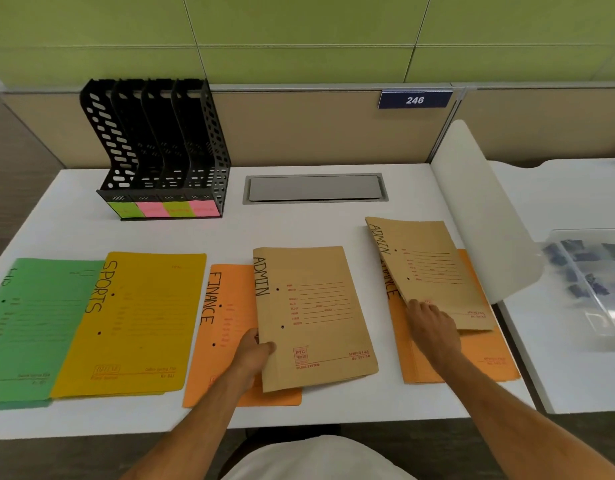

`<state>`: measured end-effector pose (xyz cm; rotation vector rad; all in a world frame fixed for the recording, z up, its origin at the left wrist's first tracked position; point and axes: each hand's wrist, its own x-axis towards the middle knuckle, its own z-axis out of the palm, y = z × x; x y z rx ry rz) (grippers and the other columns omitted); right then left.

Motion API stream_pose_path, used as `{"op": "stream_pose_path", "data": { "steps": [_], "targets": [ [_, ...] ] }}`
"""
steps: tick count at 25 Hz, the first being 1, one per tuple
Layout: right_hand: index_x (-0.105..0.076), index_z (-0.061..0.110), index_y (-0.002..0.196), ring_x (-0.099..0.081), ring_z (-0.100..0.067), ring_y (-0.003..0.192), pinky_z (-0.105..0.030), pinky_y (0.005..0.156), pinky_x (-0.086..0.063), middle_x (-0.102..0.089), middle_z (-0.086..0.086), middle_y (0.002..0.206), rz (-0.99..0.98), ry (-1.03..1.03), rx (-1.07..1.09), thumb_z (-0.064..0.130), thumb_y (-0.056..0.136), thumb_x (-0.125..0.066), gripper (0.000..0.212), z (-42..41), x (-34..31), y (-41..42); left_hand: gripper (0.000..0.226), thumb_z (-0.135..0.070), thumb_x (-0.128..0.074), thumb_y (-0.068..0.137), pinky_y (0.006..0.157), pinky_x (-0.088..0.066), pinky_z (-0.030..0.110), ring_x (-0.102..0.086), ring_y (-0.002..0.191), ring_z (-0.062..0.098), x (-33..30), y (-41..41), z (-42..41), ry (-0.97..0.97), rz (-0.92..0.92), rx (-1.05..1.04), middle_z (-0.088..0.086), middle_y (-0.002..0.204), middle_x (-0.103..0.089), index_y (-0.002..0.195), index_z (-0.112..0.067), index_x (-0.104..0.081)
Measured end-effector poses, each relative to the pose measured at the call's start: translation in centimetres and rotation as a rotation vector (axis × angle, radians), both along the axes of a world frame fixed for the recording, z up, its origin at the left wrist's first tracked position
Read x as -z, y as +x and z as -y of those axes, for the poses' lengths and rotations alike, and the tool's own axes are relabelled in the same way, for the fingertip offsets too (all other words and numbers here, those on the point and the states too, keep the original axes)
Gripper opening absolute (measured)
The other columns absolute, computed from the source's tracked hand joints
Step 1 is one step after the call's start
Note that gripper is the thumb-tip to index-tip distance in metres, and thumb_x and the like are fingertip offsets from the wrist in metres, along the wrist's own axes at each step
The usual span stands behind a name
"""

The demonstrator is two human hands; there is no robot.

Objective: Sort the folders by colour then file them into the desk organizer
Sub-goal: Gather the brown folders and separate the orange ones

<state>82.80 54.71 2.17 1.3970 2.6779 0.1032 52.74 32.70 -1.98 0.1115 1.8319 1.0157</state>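
White table (299, 230) against a green partition, black organizer (160, 150) at the far-left corner. Nearer me than it: my left hand (254, 351) pinches a brown ADMIN folder (316, 317) overlapping an orange FINANCE folder (223, 327). My right hand (434, 327) grips a second ADMIN folder (430, 268), tilted up off another orange folder (479, 362). Risk: dragging oranges along, mixing colours. Green folder (32, 323) and yellow SPORTS folder (136, 323) untouched.

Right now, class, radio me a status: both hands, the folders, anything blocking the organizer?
Left hand gripping middle ADMIN folder. Right hand lifting right ADMIN folder off an orange folder. Desk organizer empty, path unobstructed.
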Motion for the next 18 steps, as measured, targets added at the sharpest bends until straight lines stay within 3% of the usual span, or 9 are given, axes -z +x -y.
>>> {"op": "stream_pose_path", "data": {
  "steps": [4,6,9,13,15,18],
  "targets": [
    [-0.059,0.011,0.098,-0.069,-0.026,0.072,-0.033,0.049,-0.053,-0.069,-0.006,0.086,-0.429,0.192,-0.122,0.014,0.095,-0.065,0.007,0.3,-2.8,-3.4,0.032,0.002,-0.054,0.097,0.085,-0.058,0.044,-0.067,0.106,0.027,-0.3,-0.1,-0.2,0.026,0.027,-0.017,0.007,0.12,-0.069,0.126,-0.01,-0.056],
    [-0.064,0.012,0.101,-0.071,-0.021,0.071,-0.031,0.049,-0.054,-0.073,-0.004,0.092,-0.521,0.246,-0.272,0.026,0.095,-0.062,0.015,1.9,-3.6,-5.9,0.029,0.003,-0.054,0.097,0.084,-0.058,0.044,-0.068,0.104,0.027,-0.3,0.0,-0.1,0.038,0.049,-0.042,0.008,0.118,-0.07,0.121,-0.012,-0.058],
    [-0.066,0.015,0.1,-0.07,-0.017,0.071,-0.032,0.051,-0.059,-0.073,-0.003,0.096,-0.558,0.182,-0.504,0.029,0.096,-0.06,0.016,5.9,-3.2,-9.5,0.027,0.003,-0.056,0.096,0.075,-0.057,0.037,-0.069,0.1,0.024,-0.7,0.1,0.1,0.057,0.071,-0.048,0.006,0.114,-0.071,0.114,-0.016,-0.062],
    [-0.067,0.012,0.106,-0.072,-0.017,0.078,-0.031,0.05,-0.059,-0.074,-0.007,0.105,-0.532,0.116,-0.764,0.029,0.093,-0.06,0.022,10.7,-1.1,-11.8,0.029,-0.001,-0.056,0.097,0.093,-0.056,0.05,-0.068,0.106,0.032,-0.8,0.4,0.3,0.081,0.109,-0.05,0.013,0.117,-0.071,0.125,-0.008,-0.061],
    [-0.066,0.011,0.11,-0.07,-0.019,0.079,-0.031,0.05,-0.058,-0.072,-0.006,0.108,-0.486,-0.005,-0.818,0.029,0.089,-0.065,0.028,11.9,-0.2,-12.1,0.026,-0.009,-0.054,0.1,0.099,-0.053,0.054,-0.068,0.109,0.033,-0.9,0.6,0.5,0.101,0.142,-0.065,0.014,0.118,-0.072,0.125,-0.009,-0.063],
    [-0.064,0.009,0.116,-0.07,-0.026,0.083,-0.039,0.058,-0.06,-0.069,-0.009,0.112,-0.382,-0.209,-0.807,0.031,0.086,-0.065,0.038,12.4,0.5,-11.9,0.025,-0.031,-0.054,0.102,0.095,-0.056,0.054,-0.07,0.107,0.031,-1.4,0.9,0.6,0.132,0.207,-0.099,0.009,0.113,-0.075,0.118,-0.017,-0.067]
  ]
}}
